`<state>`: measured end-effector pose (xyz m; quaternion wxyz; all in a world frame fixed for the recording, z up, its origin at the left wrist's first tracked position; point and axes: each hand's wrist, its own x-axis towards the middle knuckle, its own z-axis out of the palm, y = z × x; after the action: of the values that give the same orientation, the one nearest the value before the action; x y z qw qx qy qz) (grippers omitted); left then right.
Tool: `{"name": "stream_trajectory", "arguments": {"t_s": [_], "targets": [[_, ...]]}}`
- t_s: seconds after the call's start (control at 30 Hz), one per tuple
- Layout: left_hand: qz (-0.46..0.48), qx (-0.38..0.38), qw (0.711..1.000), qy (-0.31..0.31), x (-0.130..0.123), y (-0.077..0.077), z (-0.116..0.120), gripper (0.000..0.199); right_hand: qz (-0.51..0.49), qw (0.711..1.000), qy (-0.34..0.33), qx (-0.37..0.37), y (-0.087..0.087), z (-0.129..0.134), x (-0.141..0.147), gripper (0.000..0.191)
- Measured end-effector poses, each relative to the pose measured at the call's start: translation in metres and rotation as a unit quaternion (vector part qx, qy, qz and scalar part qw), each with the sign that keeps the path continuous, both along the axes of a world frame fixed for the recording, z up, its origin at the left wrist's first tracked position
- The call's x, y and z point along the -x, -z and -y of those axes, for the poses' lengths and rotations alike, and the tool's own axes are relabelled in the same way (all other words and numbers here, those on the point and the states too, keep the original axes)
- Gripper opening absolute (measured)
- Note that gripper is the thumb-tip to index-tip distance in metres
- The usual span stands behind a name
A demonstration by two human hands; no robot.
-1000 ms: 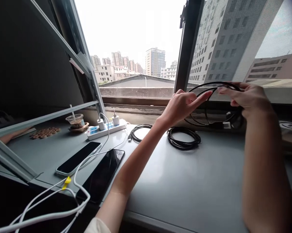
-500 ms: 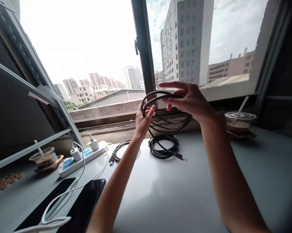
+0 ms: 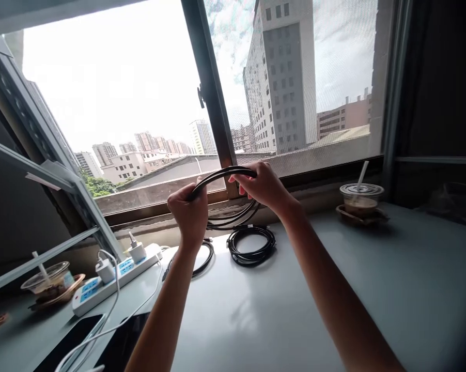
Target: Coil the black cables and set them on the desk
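A looped black cable [image 3: 225, 172] is held up in the air in front of the window, arched between both hands. My left hand [image 3: 188, 204] is closed round the left side of the loops. At their right side my right hand [image 3: 261, 183] grips the strands between thumb and fingers. The lower part of the loops hangs behind and between the hands. Below, on the table, lies a coiled black cable [image 3: 251, 258]. A second coil [image 3: 206, 263] rests to its left, partly hidden by my left forearm.
A white power strip [image 3: 117, 279] with plugs and white cables stands at the left, near two dark phone-like devices [image 3: 68, 343]. Lidded cups stand at far left [image 3: 49, 284] and right [image 3: 360, 199]. A metal frame [image 3: 89, 206] rises at left.
My right hand has closed on the cable loops. My left hand has turned and moved left, and the loops are stretched between both hands. The view has shifted right.
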<state>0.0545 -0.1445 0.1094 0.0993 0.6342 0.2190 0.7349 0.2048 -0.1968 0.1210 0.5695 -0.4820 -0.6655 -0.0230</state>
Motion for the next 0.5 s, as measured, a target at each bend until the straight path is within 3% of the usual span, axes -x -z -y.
{"name": "stream_trajectory", "arguments": {"t_s": [0.1,0.23,0.33,0.5], "targets": [[-0.016,-0.022,0.999,-0.03,0.004,-0.003,0.006,0.039,0.007,0.995,-0.093,-0.017,-0.003,0.008,0.005,0.027],[-0.047,-0.039,0.997,-0.05,0.009,-0.006,0.008,0.038,-0.008,0.988,-0.152,-0.03,-0.008,0.023,0.012,0.022],[-0.05,-0.012,0.998,-0.034,0.009,-0.007,0.006,0.039,-0.007,0.978,-0.204,-0.031,-0.012,0.035,0.018,0.036],[-0.011,0.009,1.0,-0.021,0.008,-0.007,0.006,0.038,-0.012,0.976,-0.205,-0.07,-0.013,0.035,0.021,0.045]]}}
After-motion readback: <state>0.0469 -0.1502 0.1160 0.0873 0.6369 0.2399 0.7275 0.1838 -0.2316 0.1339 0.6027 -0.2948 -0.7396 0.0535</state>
